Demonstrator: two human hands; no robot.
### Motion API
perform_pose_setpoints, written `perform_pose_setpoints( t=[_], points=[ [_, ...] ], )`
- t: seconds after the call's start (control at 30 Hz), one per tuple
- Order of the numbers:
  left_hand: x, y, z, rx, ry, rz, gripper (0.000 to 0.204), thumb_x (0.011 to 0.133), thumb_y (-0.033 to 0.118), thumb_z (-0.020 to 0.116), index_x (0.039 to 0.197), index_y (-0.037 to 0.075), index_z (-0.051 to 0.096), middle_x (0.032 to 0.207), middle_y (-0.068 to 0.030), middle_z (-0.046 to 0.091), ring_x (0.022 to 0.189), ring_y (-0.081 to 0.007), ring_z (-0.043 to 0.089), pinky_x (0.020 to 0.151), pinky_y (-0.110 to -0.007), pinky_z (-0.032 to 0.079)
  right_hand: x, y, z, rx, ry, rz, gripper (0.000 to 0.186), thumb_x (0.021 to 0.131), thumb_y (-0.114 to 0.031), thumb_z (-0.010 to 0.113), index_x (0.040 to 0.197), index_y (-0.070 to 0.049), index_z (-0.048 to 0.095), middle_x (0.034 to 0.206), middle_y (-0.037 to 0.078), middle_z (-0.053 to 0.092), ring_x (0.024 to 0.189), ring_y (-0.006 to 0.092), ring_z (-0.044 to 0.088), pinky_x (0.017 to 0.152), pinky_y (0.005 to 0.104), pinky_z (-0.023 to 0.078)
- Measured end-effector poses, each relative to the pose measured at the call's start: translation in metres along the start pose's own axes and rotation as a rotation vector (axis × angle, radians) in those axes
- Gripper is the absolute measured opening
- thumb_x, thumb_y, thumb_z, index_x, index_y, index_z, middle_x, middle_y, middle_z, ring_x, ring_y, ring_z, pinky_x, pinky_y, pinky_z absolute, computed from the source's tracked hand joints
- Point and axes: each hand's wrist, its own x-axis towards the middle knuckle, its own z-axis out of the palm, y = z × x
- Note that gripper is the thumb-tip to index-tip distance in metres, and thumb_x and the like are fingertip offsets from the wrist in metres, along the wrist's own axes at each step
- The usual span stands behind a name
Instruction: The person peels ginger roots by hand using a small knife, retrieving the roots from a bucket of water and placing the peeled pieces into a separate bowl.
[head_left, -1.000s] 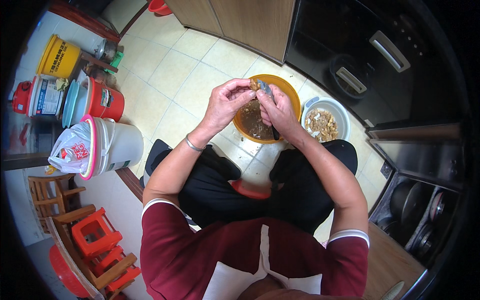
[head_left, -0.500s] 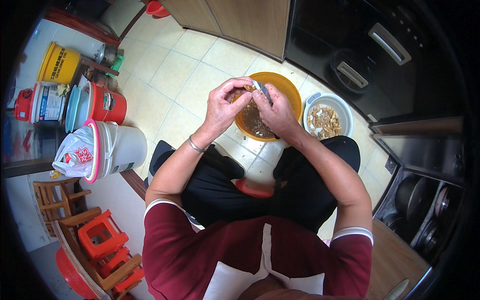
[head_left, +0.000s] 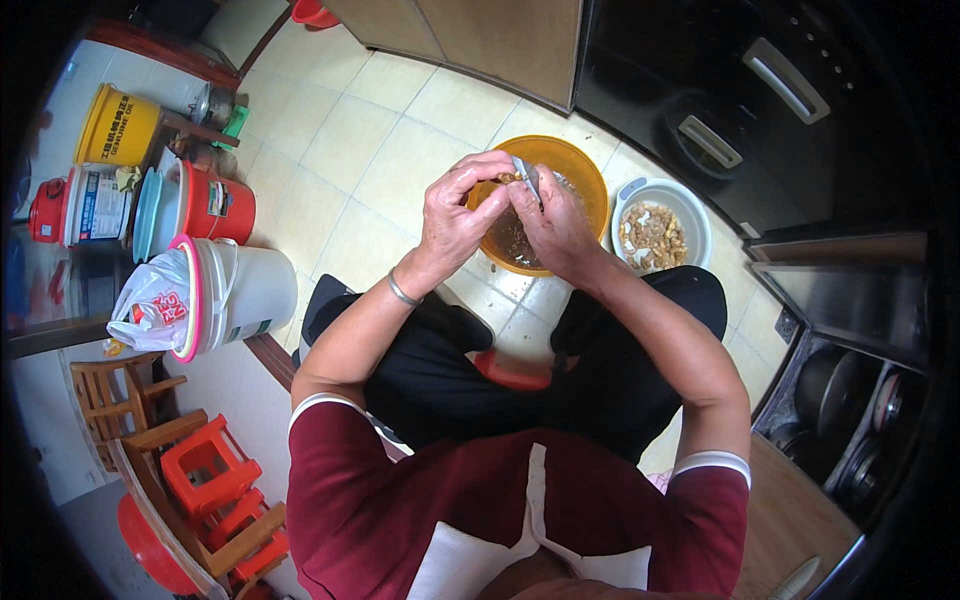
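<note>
Above the left part of an amber basin (head_left: pixel 597 195), my two hands are close together. My left hand (head_left: pixel 450 215) pinches a small brown, knobbly piece (head_left: pixel 508 178) between thumb and fingers; its kind is too small to make out. My right hand (head_left: pixel 556 232) is closed round a small knife (head_left: pixel 531 182), whose grey blade lies against or very near the piece. The basin holds murky brown stuff with pale bits, partly hidden by my hands. To its right stands a pale grey basin (head_left: pixel 703 215) holding several brown and yellowish pieces (head_left: pixel 650 240).
Both basins stand on the tiled floor (head_left: pixel 345 150) before wooden cupboards (head_left: pixel 490 45) and a dark oven front (head_left: pixel 690 90). Left are a white bucket (head_left: pixel 255 295), a red bucket (head_left: pixel 222 205) and a yellow bucket (head_left: pixel 118 130). Red stools (head_left: pixel 208 465) are at lower left; a pan rack (head_left: pixel 830 390) is right.
The knife blade now points more upward and shows more fully beside the piece. My hands stay together, with only small finger shifts. The whole view has shifted slightly.
</note>
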Motion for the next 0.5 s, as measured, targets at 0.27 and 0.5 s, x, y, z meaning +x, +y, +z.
perform_pose_setpoints(
  t=[0.27,0.5],
  points=[
    [-0.0056,-0.0033,-0.0005,-0.032,0.003,0.046,0.027,0.084,-0.01,0.068,0.11,-0.002,0.065,0.117,-0.0152,0.065,0.109,-0.0209,0.063,0.097,-0.034,0.05,0.0015,0.0011,0.0022,-0.025,0.029,-0.068,0.027,0.102,-0.025,0.05,0.104,0.002,0.055,0.078,0.024,0.063,0.076,0.0418,0.066,0.066,0.045,0.049],
    [-0.0056,-0.0005,0.0025,-0.03,0.025,0.074,0.026,0.085,-0.009,0.067,0.109,0.0,0.064,0.115,-0.0151,0.066,0.108,-0.0216,0.063,0.096,-0.034,0.051,-0.0004,-0.0002,0.0039,-0.016,0.034,-0.048,0.028,0.102,-0.025,0.05,0.103,0.002,0.058,0.08,0.024,0.064,0.079,0.0406,0.067,0.068,0.0432,0.05]
  ],
)
